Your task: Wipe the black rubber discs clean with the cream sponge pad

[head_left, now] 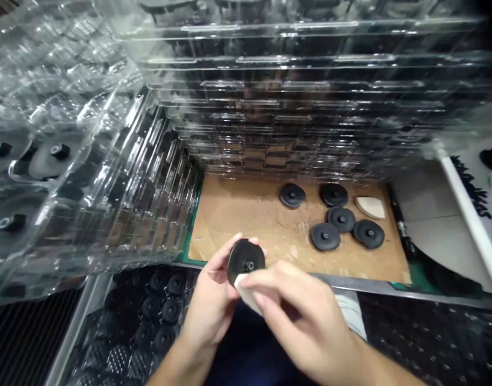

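Observation:
My left hand (211, 300) pinches a black round disc (246, 259) by its edge and holds it upright over the front edge of the brown board (246, 214). My right hand (300, 316) is closed on a small white pad (246, 292) and presses it against the lower rim of that disc. Several more black discs (340, 219) lie loose on the board's right half, with a second white pad (370, 207) beside them.
Tall stacks of clear plastic trays (294, 102) wall in the back and the left (68, 177); some hold black discs. A tray of black discs (157, 311) lies below at the lower left. A white rail (469, 214) runs along the right.

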`<state>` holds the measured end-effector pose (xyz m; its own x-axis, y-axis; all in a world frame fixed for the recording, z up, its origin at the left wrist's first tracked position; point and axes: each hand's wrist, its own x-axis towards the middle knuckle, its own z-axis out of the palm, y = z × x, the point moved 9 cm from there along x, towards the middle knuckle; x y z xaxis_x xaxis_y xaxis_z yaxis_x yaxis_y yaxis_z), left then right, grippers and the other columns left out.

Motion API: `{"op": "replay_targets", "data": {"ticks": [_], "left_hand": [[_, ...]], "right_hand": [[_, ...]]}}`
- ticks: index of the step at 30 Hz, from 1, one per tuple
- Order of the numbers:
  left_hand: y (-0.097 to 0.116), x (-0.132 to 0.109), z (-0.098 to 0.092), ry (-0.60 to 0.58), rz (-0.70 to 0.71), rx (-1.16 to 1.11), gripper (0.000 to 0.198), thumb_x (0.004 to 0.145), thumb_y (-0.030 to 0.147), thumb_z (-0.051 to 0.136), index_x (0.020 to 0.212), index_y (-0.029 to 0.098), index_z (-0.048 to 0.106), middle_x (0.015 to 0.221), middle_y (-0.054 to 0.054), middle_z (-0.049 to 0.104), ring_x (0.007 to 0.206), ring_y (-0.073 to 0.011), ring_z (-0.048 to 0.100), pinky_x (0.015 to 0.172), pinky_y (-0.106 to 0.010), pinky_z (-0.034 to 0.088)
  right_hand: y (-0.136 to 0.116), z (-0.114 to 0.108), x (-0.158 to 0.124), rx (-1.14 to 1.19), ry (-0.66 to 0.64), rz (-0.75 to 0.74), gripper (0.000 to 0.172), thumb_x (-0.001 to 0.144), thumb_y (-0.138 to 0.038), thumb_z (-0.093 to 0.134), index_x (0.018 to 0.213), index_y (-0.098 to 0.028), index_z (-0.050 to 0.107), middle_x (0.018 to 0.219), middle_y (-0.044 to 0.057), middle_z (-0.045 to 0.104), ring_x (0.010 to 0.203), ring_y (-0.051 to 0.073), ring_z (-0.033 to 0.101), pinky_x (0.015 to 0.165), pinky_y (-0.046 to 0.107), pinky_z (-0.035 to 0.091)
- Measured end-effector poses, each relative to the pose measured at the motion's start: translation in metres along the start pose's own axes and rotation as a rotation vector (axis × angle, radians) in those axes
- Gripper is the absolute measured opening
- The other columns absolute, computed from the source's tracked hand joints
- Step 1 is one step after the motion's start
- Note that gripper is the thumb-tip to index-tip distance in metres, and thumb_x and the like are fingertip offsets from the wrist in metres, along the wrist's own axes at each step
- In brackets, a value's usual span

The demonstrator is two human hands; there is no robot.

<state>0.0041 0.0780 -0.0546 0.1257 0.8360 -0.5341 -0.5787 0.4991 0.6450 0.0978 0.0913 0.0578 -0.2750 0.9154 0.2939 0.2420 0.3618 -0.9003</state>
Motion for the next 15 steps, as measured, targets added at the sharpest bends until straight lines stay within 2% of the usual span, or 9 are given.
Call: {"op": "replay_targets", "data": {"ticks": [2, 5, 7, 9, 12, 13, 15], "left_hand": [[-0.004, 0.000, 0.005, -0.010, -0.007, 0.023, 0.060, 0.051, 0.031, 0.089, 0.108, 0.025, 0.071, 0.107, -0.006, 0.075, 0.103, -0.0266, 0.067, 0.090, -0.032, 0.053], [-0.007, -0.001, 0.016, -0.084, -0.002, 0.034, 0.066, 0.051, 0.038, 0.088, 0.112, 0.022, 0.069, 0.109, -0.008, 0.073, 0.111, -0.0302, 0.063, 0.099, -0.036, 0.048], [-0.008, -0.002, 0.020, -0.125, -0.026, -0.005, 0.059, 0.055, 0.032, 0.087, 0.112, 0.027, 0.069, 0.111, -0.004, 0.073, 0.106, -0.0264, 0.066, 0.097, -0.034, 0.050], [-0.010, -0.004, 0.023, -0.148, -0.059, -0.054, 0.056, 0.055, 0.029, 0.087, 0.108, 0.030, 0.070, 0.110, -0.002, 0.074, 0.097, -0.0224, 0.069, 0.090, -0.030, 0.054], [-0.020, -0.006, 0.025, -0.111, -0.117, -0.075, 0.057, 0.052, 0.027, 0.089, 0.106, 0.027, 0.071, 0.109, -0.002, 0.074, 0.098, -0.0194, 0.069, 0.085, -0.021, 0.053], [-0.025, -0.007, 0.026, -0.092, -0.148, -0.070, 0.056, 0.055, 0.026, 0.088, 0.108, 0.026, 0.070, 0.110, -0.002, 0.074, 0.101, -0.0195, 0.067, 0.087, -0.022, 0.053], [-0.034, -0.009, 0.032, -0.086, -0.212, -0.060, 0.053, 0.063, 0.025, 0.083, 0.113, 0.024, 0.068, 0.111, -0.004, 0.073, 0.104, -0.0218, 0.066, 0.092, -0.027, 0.052]], "right_hand": [[0.001, -0.010, 0.005, -0.058, 0.069, 0.001, 0.019, 0.088, -0.007, 0.051, 0.099, -0.014, 0.066, 0.085, 0.004, 0.069, 0.075, 0.011, 0.063, 0.074, 0.020, 0.054], [-0.005, -0.026, 0.005, -0.081, 0.161, -0.089, 0.022, 0.091, -0.008, 0.047, 0.106, -0.011, 0.063, 0.088, 0.007, 0.069, 0.082, 0.014, 0.063, 0.079, 0.026, 0.054], [-0.003, -0.026, -0.004, -0.017, 0.071, -0.073, 0.022, 0.091, -0.007, 0.048, 0.106, -0.011, 0.063, 0.086, 0.006, 0.069, 0.079, 0.013, 0.063, 0.076, 0.022, 0.054], [0.006, -0.026, -0.018, -0.006, -0.049, 0.044, 0.019, 0.089, -0.008, 0.052, 0.101, -0.015, 0.065, 0.080, 0.002, 0.068, 0.070, 0.010, 0.063, 0.067, 0.018, 0.053], [0.018, -0.045, -0.029, -0.199, -0.035, 0.159, 0.018, 0.090, -0.011, 0.053, 0.100, -0.019, 0.065, 0.080, 0.002, 0.068, 0.069, 0.011, 0.062, 0.064, 0.021, 0.051], [0.015, -0.052, -0.026, -0.282, 0.004, 0.113, 0.018, 0.091, -0.012, 0.051, 0.100, -0.019, 0.065, 0.080, 0.002, 0.068, 0.070, 0.013, 0.061, 0.066, 0.024, 0.050], [0.001, -0.056, -0.015, -0.352, 0.022, -0.101, 0.022, 0.095, -0.016, 0.046, 0.099, -0.020, 0.067, 0.075, 0.002, 0.067, 0.068, 0.015, 0.057, 0.067, 0.029, 0.047]]}}
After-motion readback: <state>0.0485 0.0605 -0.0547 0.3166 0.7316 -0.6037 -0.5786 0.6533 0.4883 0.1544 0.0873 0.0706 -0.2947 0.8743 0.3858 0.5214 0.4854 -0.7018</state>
